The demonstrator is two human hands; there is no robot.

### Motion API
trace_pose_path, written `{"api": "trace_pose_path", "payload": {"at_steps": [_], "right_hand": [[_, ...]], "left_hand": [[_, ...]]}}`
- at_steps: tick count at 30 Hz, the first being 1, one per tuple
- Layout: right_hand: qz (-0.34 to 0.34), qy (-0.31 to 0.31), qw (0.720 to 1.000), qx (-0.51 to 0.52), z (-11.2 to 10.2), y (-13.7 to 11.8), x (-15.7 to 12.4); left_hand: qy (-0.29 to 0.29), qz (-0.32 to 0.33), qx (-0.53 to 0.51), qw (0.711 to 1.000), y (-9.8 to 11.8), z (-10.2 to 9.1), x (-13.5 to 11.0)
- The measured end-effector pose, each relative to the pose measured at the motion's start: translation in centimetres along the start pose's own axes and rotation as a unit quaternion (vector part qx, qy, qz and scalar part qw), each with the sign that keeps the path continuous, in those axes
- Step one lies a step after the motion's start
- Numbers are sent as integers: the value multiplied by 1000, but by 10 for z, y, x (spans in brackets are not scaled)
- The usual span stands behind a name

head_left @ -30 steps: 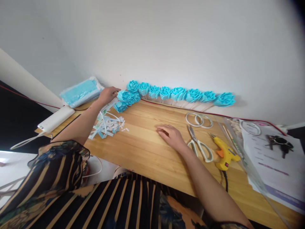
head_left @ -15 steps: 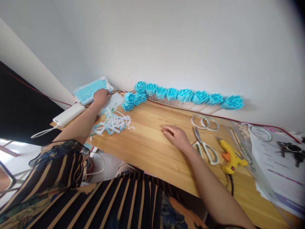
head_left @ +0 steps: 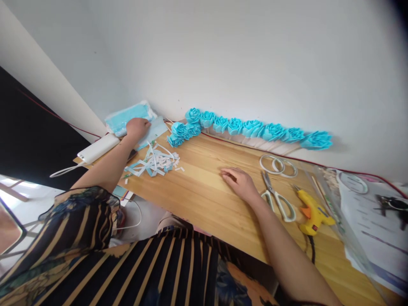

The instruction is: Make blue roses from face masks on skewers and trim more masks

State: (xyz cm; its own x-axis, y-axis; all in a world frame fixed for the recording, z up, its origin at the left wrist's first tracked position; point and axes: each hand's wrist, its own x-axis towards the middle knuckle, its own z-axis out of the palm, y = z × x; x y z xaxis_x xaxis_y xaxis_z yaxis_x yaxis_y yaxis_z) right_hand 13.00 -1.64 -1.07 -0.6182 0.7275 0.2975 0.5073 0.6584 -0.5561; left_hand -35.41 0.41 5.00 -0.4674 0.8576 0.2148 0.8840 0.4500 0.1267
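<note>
My left hand (head_left: 137, 128) is at the far left of the table, over a pale blue sheet (head_left: 156, 128) and beside a plastic-wrapped blue pack (head_left: 126, 117). Its fingers curl downward and their tips are hidden, so whatever they hold does not show. My right hand (head_left: 239, 182) rests on the wooden table (head_left: 197, 178), fingers loosely bent and slightly apart, with nothing in them. Scissors (head_left: 276, 197) with pale handles lie to its right. A heap of cut paper strips (head_left: 156, 160) sits between my hands, nearer the left one.
Several blue paper flowers (head_left: 235, 126) on sticks line the wall. On the right are two white tape rings (head_left: 272, 164), a yellow glue gun (head_left: 314, 212) with its cord, a printed sheet (head_left: 372, 221) and keys (head_left: 393, 203). A white power bank (head_left: 98, 148) lies at the left edge.
The whole view has shifted slightly, so things on the table appear a little further right. Both hands stay at nearly the same places on the table.
</note>
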Motion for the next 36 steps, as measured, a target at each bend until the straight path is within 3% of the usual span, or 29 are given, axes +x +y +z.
{"api": "trace_pose_path", "payload": {"at_steps": [8, 12, 13, 14, 16, 17, 19, 22, 25, 27, 29, 31, 33, 36], "right_hand": [[-1, -2, 1000, -1, -2, -3, 2], [13, -12, 1000, -14, -1, -14, 1], [17, -18, 1000, -18, -2, -17, 2], [24, -25, 999, -26, -3, -21, 3], [37, -50, 997, -45, -9, -29, 6], [38, -68, 995, -55, -16, -34, 8], [44, -87, 991, -87, -35, -43, 11], [75, -53, 984, -151, -74, -57, 5], [160, -8, 964, -211, -105, -62, -23], [227, -2, 937, -265, -113, -61, -50], [282, -39, 902, -326, -110, -56, -76], [319, -83, 872, -361, -100, -51, -94], [346, -97, 854, -377, -89, -49, -103], [358, -85, 846, -385, -75, -53, -102]], "left_hand": [[146, -54, -70, 985, 19, -63, -21], [241, 0, -213, 947, 45, -89, -47], [236, 35, -270, 933, 55, -90, -57], [219, 69, -343, 911, 67, -89, -67], [92, 137, -514, 842, 95, -81, -92], [22, 155, -573, 805, 111, -73, -105], [-92, 146, -625, 761, 142, -55, -131], [-186, 109, -645, 733, 180, -23, -163], [-282, 115, -603, 737, 196, 4, -179], [-259, 177, -543, 779, 194, 15, -181], [-164, 259, -465, 830, 187, 21, -180], [-90, 345, -385, 851, 182, 25, -179], [-86, 430, -326, 838, 184, 28, -181], [-119, 539, -255, 794, 202, 29, -190]]}}
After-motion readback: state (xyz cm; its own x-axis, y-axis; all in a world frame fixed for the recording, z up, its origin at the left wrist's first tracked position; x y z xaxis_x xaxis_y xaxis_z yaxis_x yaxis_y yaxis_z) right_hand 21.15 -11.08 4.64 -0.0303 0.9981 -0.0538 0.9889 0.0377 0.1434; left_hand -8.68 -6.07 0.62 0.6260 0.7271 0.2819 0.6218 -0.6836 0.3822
